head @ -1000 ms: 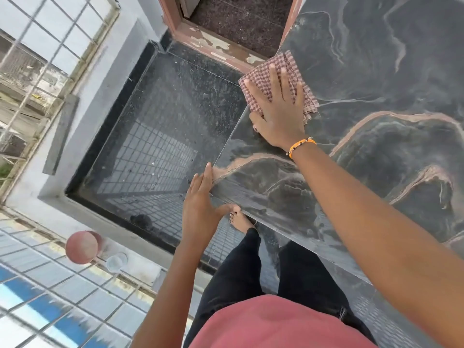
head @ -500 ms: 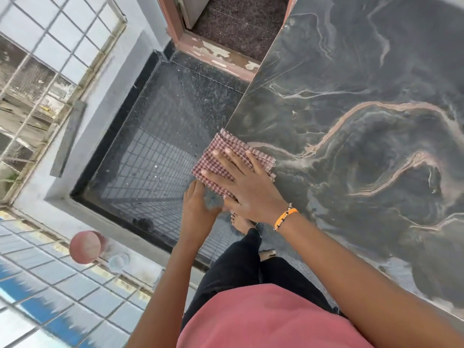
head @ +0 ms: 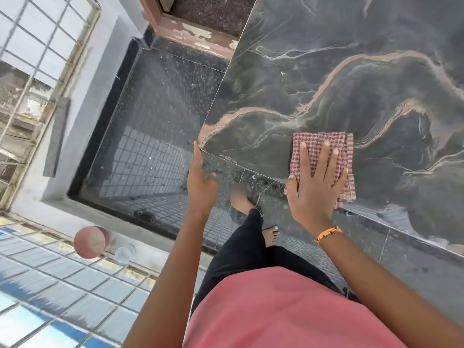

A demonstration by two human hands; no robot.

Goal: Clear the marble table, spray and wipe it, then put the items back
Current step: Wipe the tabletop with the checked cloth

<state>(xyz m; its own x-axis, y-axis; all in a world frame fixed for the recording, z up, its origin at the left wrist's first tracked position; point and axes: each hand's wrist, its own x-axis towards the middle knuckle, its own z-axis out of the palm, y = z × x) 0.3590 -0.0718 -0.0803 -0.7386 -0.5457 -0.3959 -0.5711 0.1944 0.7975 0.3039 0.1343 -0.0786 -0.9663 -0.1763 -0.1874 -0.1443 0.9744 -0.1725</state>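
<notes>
A dark marble table with pale pink veins fills the upper right. A red-and-white checked cloth, folded, lies flat at the table's near edge. My right hand presses on it with fingers spread, an orange bracelet on the wrist. My left hand is just off the table's near left corner, its fingertips touching the corner edge, holding nothing.
A pink round object and a clear glass stand on the ledge at the lower left. A window grille runs along the left. Below are the dark floor, my bare feet and a worn door threshold.
My right hand slid the cloth from the far left edge down to the near corner, then right along the near edge. My left hand stayed at the corner.
</notes>
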